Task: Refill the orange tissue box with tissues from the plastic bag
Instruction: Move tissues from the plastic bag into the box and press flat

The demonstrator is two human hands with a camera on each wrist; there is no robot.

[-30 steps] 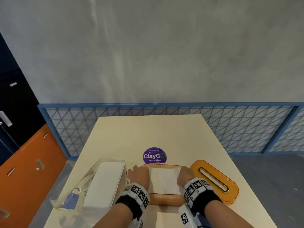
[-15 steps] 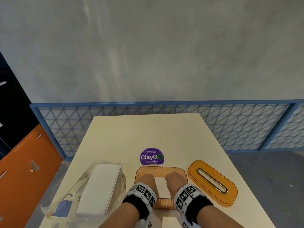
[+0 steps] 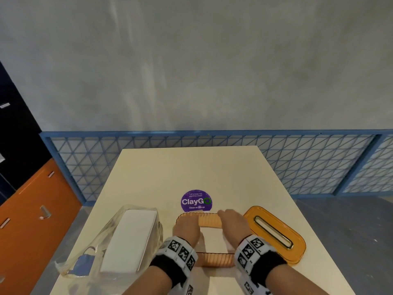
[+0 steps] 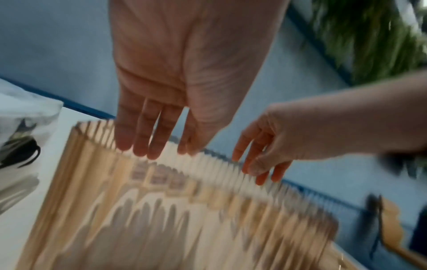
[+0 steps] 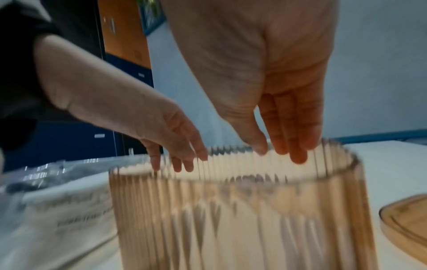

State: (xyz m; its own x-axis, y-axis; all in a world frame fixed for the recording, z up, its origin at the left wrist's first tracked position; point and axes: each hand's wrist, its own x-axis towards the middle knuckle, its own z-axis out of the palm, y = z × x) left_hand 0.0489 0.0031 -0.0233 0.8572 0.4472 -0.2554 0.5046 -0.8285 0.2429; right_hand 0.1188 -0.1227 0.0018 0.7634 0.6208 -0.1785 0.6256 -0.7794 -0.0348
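Observation:
The orange ribbed tissue box [image 3: 209, 220] stands open near the table's front edge, with a white stack of tissues [image 3: 212, 239] lying inside. My left hand [image 3: 186, 227] hovers over the box's left part and my right hand [image 3: 231, 222] over its right part. Both hold nothing. In the left wrist view the left hand [image 4: 150, 144] has straight fingers pointing down at the rim of the box [image 4: 184, 219]. In the right wrist view the right hand [image 5: 284, 144] hangs the same way over the box [image 5: 231, 219]. A clear plastic bag [image 3: 127, 237] with more tissues lies left of the box.
The orange lid [image 3: 274, 233] with its slot lies flat right of the box, near the table's right edge. A purple round sticker [image 3: 196, 201] is on the cream table [image 3: 191, 167] behind the box. A blue mesh fence and a grey wall stand beyond.
A second ago both hands held the tissue stack by its sides over the box. They then pushed it down inside, and now they have let go and lifted to the rim.

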